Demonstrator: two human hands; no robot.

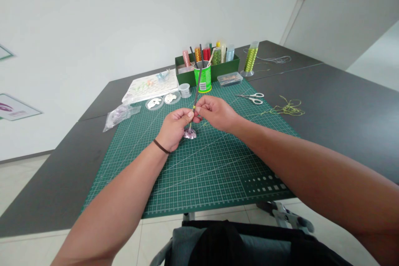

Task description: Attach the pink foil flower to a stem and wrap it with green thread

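Note:
My left hand (174, 128) is closed in a pinch around the lower part of a thin dark stick (198, 85), which leans slightly to the right. Below its fingers hangs a shiny pale-purple flower-like piece (190, 134) on thin stems, close above the cutting mat. A band of yellow-green thread (193, 107) is wound around the stick just over the left fingertips. My right hand (216, 112) is pinched beside this band, apparently on the thread; its fingertips partly hide what they grip. A loose tangle of the same thread (288, 107) lies to the right, a strand trailing towards that hand.
A green gridded cutting mat (199, 174) covers the dark table (343, 120). White-handled scissors (254, 98) lie right. Behind stand a green can (204, 79), a box of thread spools (226, 67) and a green spool (251, 58). Small dishes (155, 103) and a plastic bag (120, 115) sit left.

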